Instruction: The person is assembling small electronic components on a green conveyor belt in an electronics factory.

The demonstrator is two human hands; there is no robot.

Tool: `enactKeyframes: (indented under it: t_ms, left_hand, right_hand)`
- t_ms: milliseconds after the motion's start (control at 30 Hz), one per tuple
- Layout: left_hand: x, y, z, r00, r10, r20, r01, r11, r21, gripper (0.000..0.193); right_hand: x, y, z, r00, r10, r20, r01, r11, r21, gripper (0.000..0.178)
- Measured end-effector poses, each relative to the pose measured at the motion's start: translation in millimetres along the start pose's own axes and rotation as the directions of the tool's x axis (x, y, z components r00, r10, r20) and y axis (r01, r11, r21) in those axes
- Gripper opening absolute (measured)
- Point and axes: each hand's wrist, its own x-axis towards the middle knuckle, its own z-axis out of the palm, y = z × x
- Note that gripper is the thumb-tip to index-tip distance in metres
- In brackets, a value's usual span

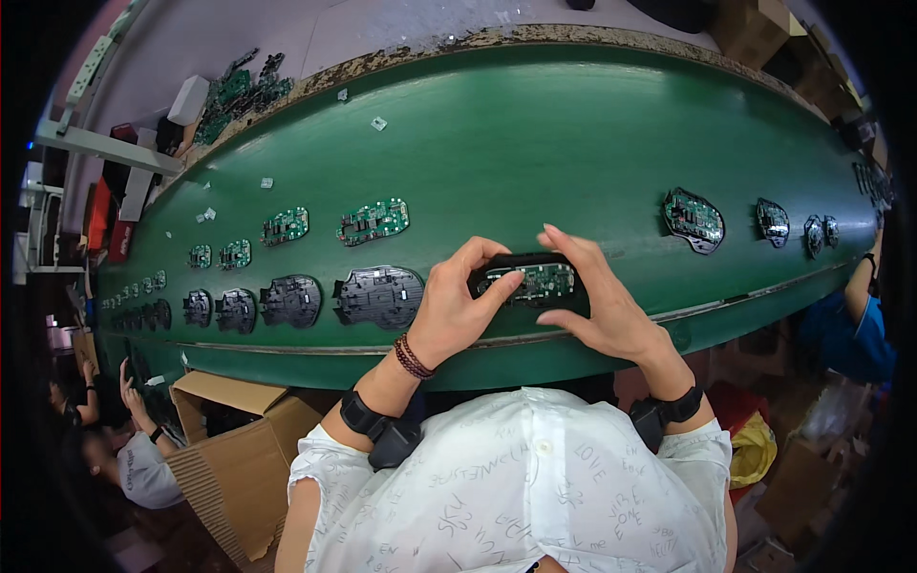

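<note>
Just over the near side of the green work surface, my left hand (457,298) grips a black plastic shell (489,278) with a green circuit board (544,284) in it. The left thumb presses on the board's left part, and the other fingers are mostly hidden at the shell's far left side. Around the right end of the shell, my right hand (607,301) has its thumb and fingers spread apart. Whether its fingertips touch the shell's edge, I cannot tell.
To the left, loose circuit boards (373,222) form a row behind a row of black shells (379,296). Shells with boards in them (694,221) lie to the right. A cardboard box (244,449) stands below the near left edge. Other people's hands (137,396) show at both sides.
</note>
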Motion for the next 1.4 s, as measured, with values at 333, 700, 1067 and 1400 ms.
enactKeyframes:
  t_ms: [333,700,1067,1400]
  left_hand:
    - [7,-5,-1,0.985,-0.16,0.057,0.169,0.963,-0.212,0.021]
    - [13,-1,-16,0.965,-0.245,0.091,0.261,0.882,-0.392,0.022]
    - [0,10,-29,0.755,0.654,-0.048,-0.61,0.728,0.315,0.028]
    - [-17,18,-43,0.531,0.836,0.136,-0.779,0.418,0.467,0.036]
  right_hand:
    - [22,13,3,0.918,0.391,0.064,-0.377,0.813,0.443,0.028]
    - [28,8,-5,0.834,0.51,0.212,-0.504,0.544,0.671,0.03]
    - [21,-11,-10,0.987,0.162,0.002,-0.139,0.839,0.526,0.03]
    - [26,-26,-18,0.975,-0.223,-0.014,0.222,0.961,0.167,0.046]
